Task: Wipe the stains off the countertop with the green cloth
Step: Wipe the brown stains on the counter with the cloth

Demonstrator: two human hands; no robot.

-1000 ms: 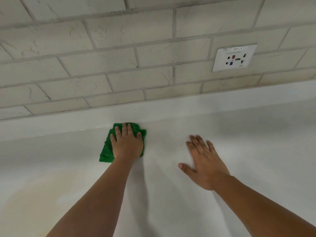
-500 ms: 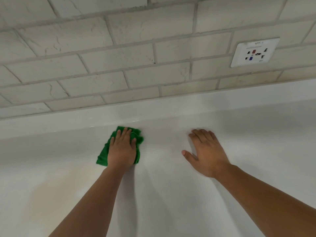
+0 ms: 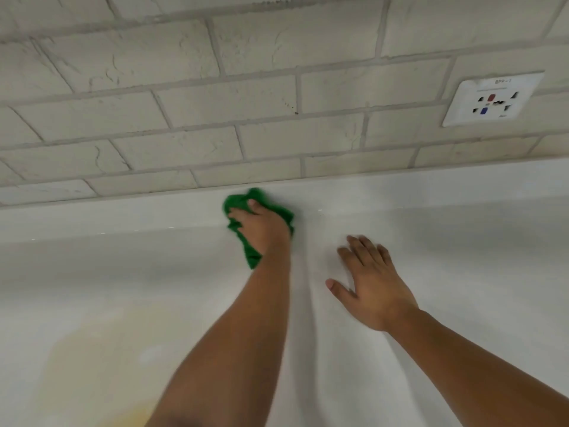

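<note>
The green cloth (image 3: 253, 255) is bunched under my left hand (image 3: 264, 230), pressed against the raised white back lip of the countertop (image 3: 462, 272). My fingers curl over the cloth, gripping it. My right hand (image 3: 371, 283) lies flat on the countertop to the right, fingers spread, holding nothing. A faint yellowish stain (image 3: 92, 365) spreads over the near left of the countertop, well below the cloth.
A pale brick-pattern wall (image 3: 215, 103) rises straight behind the back lip. A white wall socket (image 3: 492, 98) sits on it at the upper right.
My left hand has pushed the cloth away from me, up onto the back lip, and the cloth is now more bunched. My right hand stays flat on the countertop.
</note>
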